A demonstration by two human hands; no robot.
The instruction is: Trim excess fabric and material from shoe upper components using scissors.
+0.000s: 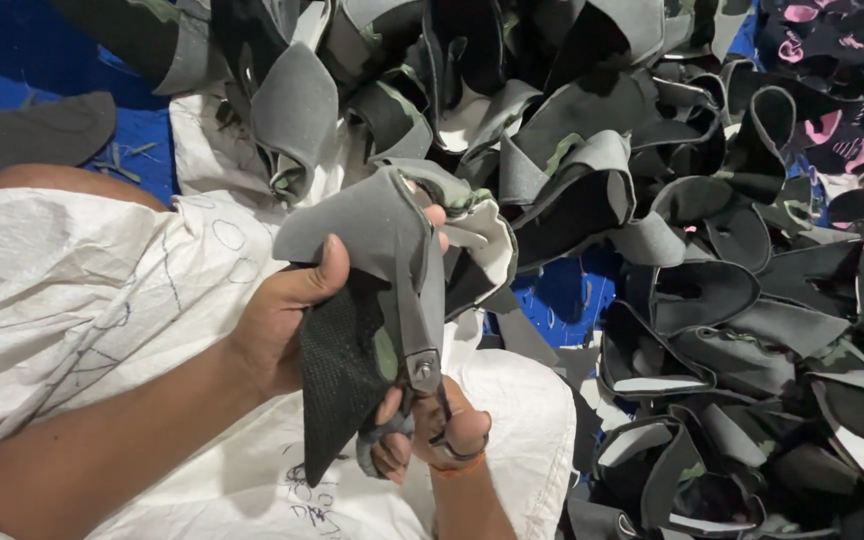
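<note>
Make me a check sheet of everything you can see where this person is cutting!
Surface: white woven sack spread under the arms, with pen scribbles on it; blue sheet beneath.
Job's things: grey and black fabric piece held up; scissors laid against it, blades pointing up.
Clutter: big pile of cut fabric pieces, grey, black and camouflage, some with pink at the top right; small scraps on the blue sheet.
Grippers: left hand grips the fabric piece, thumb on top; right hand has fingers through the scissor handles.
Cables: nothing seen.
Surroundings: only sack, sheet and pile fill the view.
</note>
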